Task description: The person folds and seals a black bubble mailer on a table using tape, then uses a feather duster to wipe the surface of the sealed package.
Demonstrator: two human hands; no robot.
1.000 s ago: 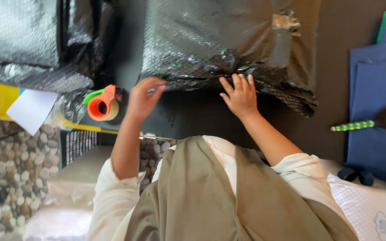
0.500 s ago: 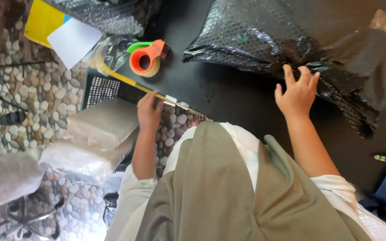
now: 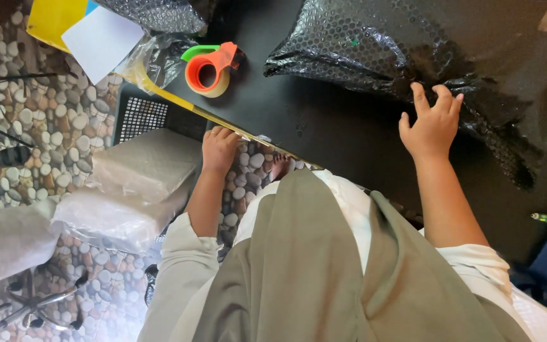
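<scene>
Fingers of the right hand [image 3: 435, 123] spread open and press flat on the near edge of a glossy black bubble-wrap sheet [image 3: 425, 50], crinkled and dimpled, lying across the far right of the dark matte worktop [image 3: 324, 126]. The left hand [image 3: 220, 147] curls over the worktop's yellow-trimmed left edge, fingers bent on the rim (holding nothing else). Just beyond it sits an orange and green tape dispenser [image 3: 211, 66] with a round roll. Below the edge, cloudy plastic-wrapped bundles [image 3: 137, 183] rest on a pebble-patterned floor [image 3: 52, 120] beside a black mesh crate [image 3: 144, 114].
</scene>
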